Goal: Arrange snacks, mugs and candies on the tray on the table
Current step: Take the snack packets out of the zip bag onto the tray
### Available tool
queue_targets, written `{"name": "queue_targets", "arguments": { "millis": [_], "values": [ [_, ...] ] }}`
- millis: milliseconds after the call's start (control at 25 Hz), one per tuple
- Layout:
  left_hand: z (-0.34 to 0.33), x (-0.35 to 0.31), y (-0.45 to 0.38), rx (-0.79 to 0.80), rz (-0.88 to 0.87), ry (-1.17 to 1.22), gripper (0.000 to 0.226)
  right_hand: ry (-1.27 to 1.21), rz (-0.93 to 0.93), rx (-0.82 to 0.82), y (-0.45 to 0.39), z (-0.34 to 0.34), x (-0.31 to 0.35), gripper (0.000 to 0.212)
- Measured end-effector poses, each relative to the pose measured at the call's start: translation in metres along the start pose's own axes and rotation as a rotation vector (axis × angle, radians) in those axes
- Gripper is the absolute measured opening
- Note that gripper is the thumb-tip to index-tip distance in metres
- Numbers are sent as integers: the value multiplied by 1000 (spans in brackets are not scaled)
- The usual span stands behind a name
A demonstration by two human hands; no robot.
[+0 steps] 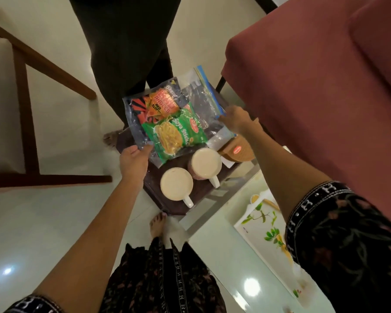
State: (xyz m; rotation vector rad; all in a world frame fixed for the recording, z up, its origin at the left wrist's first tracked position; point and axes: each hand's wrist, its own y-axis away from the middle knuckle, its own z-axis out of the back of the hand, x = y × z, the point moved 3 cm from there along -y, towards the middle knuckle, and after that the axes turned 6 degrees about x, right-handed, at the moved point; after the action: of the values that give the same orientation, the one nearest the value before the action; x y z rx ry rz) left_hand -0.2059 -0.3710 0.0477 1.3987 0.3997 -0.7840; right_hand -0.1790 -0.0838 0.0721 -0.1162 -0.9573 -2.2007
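The step in hand seems to be the carrying or placing of the loaded tray point(174, 208), not the filling of it: the dark tray is held at both sides and it hangs partly over the edge of the glass surface point(242, 199), with the floor visible under its left part. On the tray lie two snack packets, an orange and black one point(154, 105) and a green one point(178, 134), both resting on a clear plastic bag point(203, 96) that spreads toward the far side. Nearer to the person stand two mugs point(176, 184) filled with a pale drink, side by side and almost touching, handles pointing toward the person. Just beside the right mug there is a brown packet with a red label point(237, 150); whether it holds candies I cannot tell. The left hand point(133, 161) grips the left edge of the tray, fingers curled under it and the thumb on top, touching the corner of the plastic bag. The right hand point(235, 119) holds the far right side; its fingers are hidden behind the bag, so I judge it grasps the tray edge, but this is not sure. The next move, I think, calls for keeping the tray level, because the mugs are full, and bringing it wholly onto the surface. A second person point(131, 53) stands just behind the tray.
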Motion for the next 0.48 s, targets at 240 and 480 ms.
{"name": "queue_targets", "arguments": {
  "millis": [240,480],
  "values": [
    [-11,-4,-32,-24,52,-68,24,-140,-140,80,-31,-18,-7,61],
    [-12,-28,-33,-68,0,51,9,-395,-95,-109,-32,5,8,9]
  ]
}}
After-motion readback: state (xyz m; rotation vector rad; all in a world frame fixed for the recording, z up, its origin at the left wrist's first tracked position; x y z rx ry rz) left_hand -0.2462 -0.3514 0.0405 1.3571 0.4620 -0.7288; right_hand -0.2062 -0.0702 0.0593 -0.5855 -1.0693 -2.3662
